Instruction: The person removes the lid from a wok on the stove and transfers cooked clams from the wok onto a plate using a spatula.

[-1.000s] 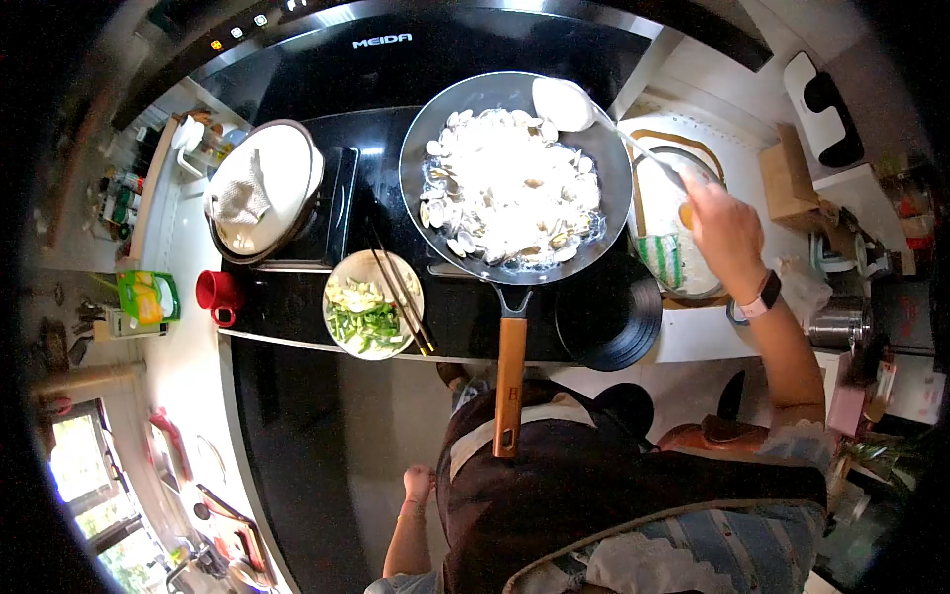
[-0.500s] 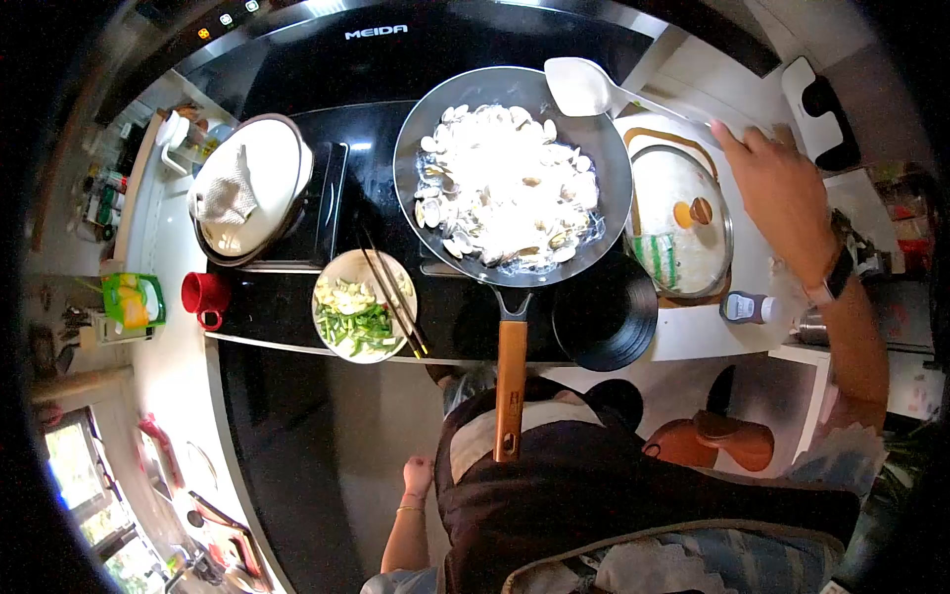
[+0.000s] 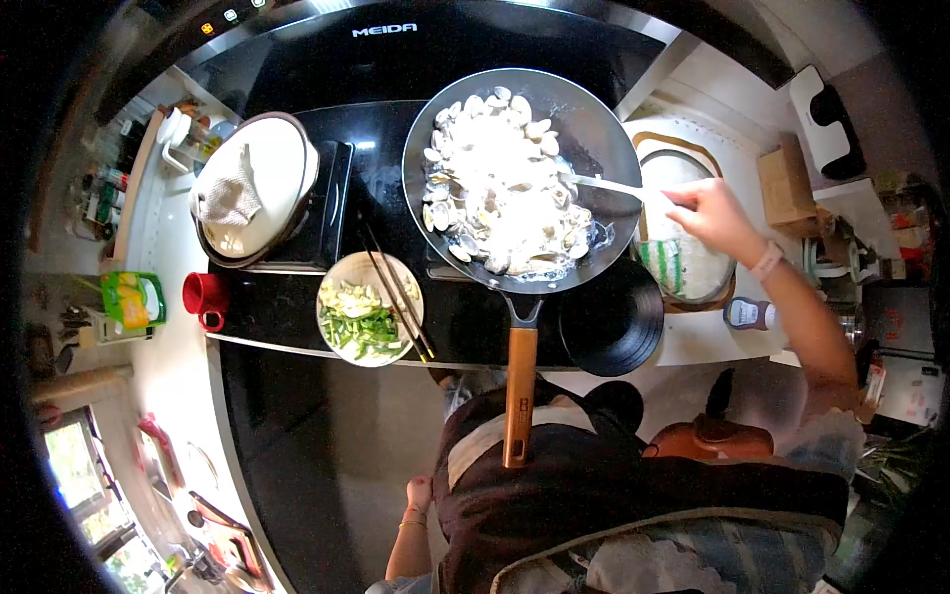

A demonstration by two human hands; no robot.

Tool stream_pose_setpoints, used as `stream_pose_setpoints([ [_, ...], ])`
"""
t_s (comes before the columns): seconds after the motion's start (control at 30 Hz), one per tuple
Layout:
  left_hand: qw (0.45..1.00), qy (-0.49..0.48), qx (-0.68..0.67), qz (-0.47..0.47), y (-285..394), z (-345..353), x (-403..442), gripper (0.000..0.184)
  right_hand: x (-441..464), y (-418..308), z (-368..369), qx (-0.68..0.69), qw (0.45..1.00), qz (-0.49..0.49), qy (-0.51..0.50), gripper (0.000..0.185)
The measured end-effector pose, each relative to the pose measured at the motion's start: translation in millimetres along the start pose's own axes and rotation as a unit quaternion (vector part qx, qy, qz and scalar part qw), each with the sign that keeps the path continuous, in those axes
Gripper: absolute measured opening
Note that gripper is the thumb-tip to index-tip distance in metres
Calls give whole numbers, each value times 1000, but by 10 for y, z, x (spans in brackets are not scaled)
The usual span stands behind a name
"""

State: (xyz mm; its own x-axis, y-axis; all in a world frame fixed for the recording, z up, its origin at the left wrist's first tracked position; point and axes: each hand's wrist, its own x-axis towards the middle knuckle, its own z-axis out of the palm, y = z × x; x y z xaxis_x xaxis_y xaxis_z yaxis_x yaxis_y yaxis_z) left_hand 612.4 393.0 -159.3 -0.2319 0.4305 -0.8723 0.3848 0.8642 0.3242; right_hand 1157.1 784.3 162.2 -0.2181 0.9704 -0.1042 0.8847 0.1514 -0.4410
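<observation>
Just right of the pan [image 3: 584, 109], the right hand [image 3: 717, 213], nearer the clams [image 3: 495, 178], grips a spatula [image 3: 606, 184] whose shaft runs left into them, while the left hand [image 3: 419, 492] hangs curled beside dark clothing [image 3: 604, 495].

Black cooktop [image 3: 282, 315] with 1 wood-handled pan [image 3: 586, 119] and 1 bowl [image 3: 344, 271]

The pan [image 3: 594, 129] has a smooth, dark inner wall with a dull sheen, and its handle [image 3: 520, 396] looks like satiny brown wood. The shells [image 3: 534, 144] look hard and smooth, partly bleached by glare. The spatula [image 3: 609, 184] seems to be pale, smooth plastic. Glossy black glass tops the cooktop [image 3: 376, 148]. The cloth [image 3: 232, 188] is coarsely textured, the pot lid [image 3: 275, 163] shiny like ceramic, the mug [image 3: 203, 293] glossy, the box [image 3: 787, 193] matt cardboard.
</observation>
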Motion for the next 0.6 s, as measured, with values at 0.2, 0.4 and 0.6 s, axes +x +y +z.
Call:
stream_pose_setpoints([
  [0.2,994,-2,-108,-33,347,-121,-90,17,2,-258,184,18,995,91,31,28],
  [0.4,994,-27,-91,-62,162,-28,63,17,-167,-280,91,-2,994,-47,96,30],
  [0.6,1000,-18,14,-5,285,-21,33,18,-264,-592,-125,-2,999,33,32,27],
])
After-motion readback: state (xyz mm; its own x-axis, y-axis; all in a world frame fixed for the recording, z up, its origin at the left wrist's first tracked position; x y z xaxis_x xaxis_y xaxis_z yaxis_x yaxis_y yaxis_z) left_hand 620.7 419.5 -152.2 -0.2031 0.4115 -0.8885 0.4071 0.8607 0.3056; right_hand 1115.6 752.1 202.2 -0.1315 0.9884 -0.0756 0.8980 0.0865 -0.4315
